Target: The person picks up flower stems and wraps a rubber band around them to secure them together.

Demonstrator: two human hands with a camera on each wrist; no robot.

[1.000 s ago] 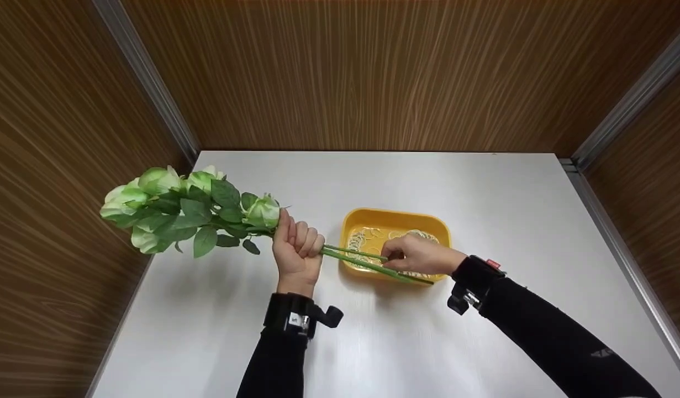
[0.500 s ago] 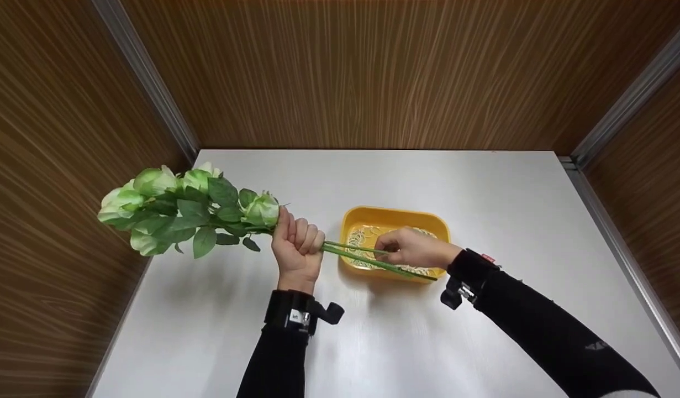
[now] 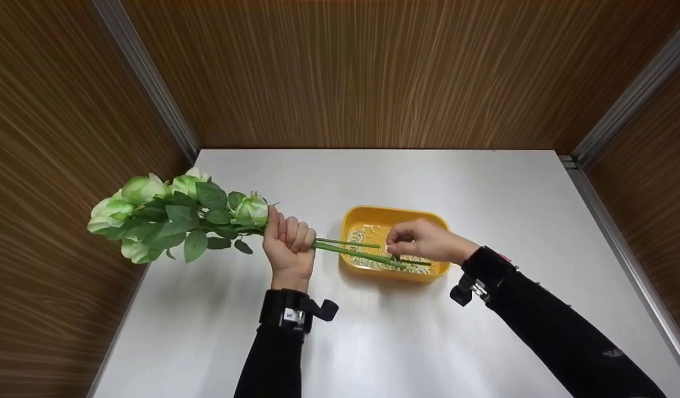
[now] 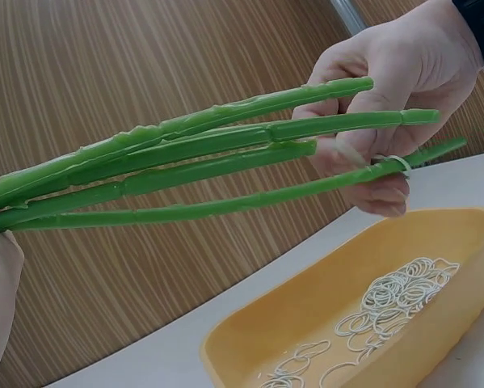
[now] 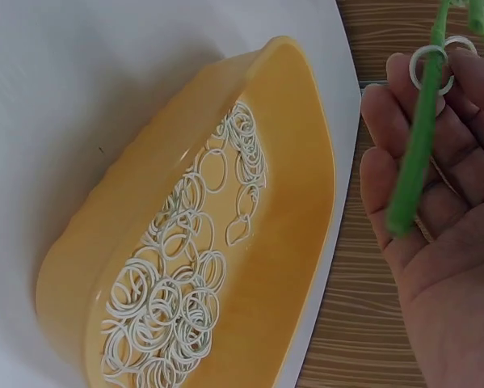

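Note:
My left hand (image 3: 289,243) grips a bunch of artificial green-white roses (image 3: 168,218) by the stems, blooms pointing left. The green stems (image 3: 351,251) reach right over a yellow tray (image 3: 395,214) of white rubber bands (image 3: 367,237). My right hand (image 3: 406,243) is at the stem ends above the tray and pinches one white rubber band (image 4: 395,164), which is looped round the tip of the lowest stem (image 4: 193,210). In the right wrist view the band (image 5: 432,66) sits at my fingertips around a stem (image 5: 419,145). The other stems (image 4: 193,141) fan out beside it.
The tray (image 5: 185,145) stands mid-table on a white tabletop (image 3: 406,342). Wood-panelled walls (image 3: 373,72) close in the back and both sides, and the blooms hang past the table's left edge near the left wall.
My right hand rose from the tray's bands to the stem tips with one band. My left hand shifted the bunch slightly left.

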